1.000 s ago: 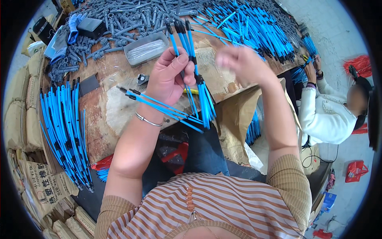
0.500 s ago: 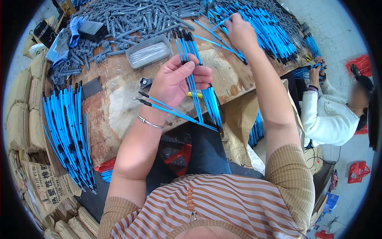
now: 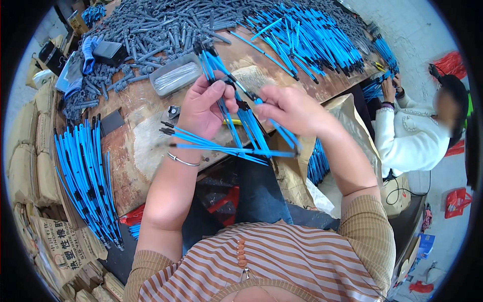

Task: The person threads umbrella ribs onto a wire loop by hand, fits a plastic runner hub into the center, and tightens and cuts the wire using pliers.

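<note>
My left hand (image 3: pixel 207 108) is closed around several thin blue rods (image 3: pixel 230 123) with black ends. They stand upright past the fingers, their tops close together above the hand. Just to its right, my right hand (image 3: pixel 289 108) is closed on more blue rods (image 3: pixel 283 132), which slant down from its fingers. More rods (image 3: pixel 211 147) cross below the left hand, reaching from beside the wrist toward the right. Fingers hide part of both grips. A heap of loose blue rods (image 3: pixel 322 48) lies beyond my right hand on the worn wooden table (image 3: pixel 123 163).
Grey plastic parts (image 3: pixel 151 30) cover the table's far side. A grey tray (image 3: pixel 175 75) holds thin pale strips. Another bundle of blue rods (image 3: pixel 88 176) lies at the left edge. Brown paper sacks (image 3: pixel 25 161) stand left. A co-worker (image 3: pixel 410 136) in white sits at the right.
My right hand has come back from the heap to beside my left hand, with blue rods in it. More rods now lie crosswise below the left hand.
</note>
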Available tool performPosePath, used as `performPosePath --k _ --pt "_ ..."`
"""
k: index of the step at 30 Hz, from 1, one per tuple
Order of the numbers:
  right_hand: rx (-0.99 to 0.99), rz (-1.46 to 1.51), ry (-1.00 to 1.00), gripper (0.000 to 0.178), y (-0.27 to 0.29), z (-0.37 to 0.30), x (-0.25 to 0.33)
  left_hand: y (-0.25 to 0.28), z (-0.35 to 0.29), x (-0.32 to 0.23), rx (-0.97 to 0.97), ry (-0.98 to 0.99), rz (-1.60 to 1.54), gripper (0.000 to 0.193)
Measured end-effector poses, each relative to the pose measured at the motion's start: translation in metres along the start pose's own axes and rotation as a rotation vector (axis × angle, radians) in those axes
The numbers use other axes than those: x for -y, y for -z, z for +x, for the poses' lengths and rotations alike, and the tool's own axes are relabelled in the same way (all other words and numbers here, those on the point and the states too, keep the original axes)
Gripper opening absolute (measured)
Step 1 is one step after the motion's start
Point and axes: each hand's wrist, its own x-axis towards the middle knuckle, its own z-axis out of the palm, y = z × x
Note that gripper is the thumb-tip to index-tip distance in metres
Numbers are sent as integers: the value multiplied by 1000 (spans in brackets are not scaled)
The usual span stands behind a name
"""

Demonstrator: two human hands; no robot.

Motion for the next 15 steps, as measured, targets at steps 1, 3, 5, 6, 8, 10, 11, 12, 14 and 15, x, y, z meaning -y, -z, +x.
performPosePath --k 1,3,5,6,8,10,11,12,14,15 --pt "58 23 140 26 1 6 -11 1 1 0 -4 -34 -2 16" --pt "113 286 -160 31 12 30 -43 3 1 0 -14 -71 -1 16" --pt "-259 -152 -279 33 21 73 -85 4 1 0 -10 -44 16 16" --pt "-346 -313 -333 31 23 93 -107 3 1 -1 3 -39 27 16" --pt "-444 -466 -321 30 9 123 -148 2 0 -2 25 -2 31 16" --pt "-538 -755 -400 28 -9 141 -178 0 0 -4 87 65 40 16" --pt "-552 -917 -481 27 -15 146 -187 -1 -1 -6 79 65 38 16" --pt "-585 -900 -435 27 -21 149 -191 -2 -1 -7 26 39 84 16" --pt "-641 -844 -421 27 -29 146 -186 -3 -1 -6 -72 -25 170 15" --pt "-665 -823 -393 26 -29 143 -178 -2 -2 -5 -87 -18 162 15"
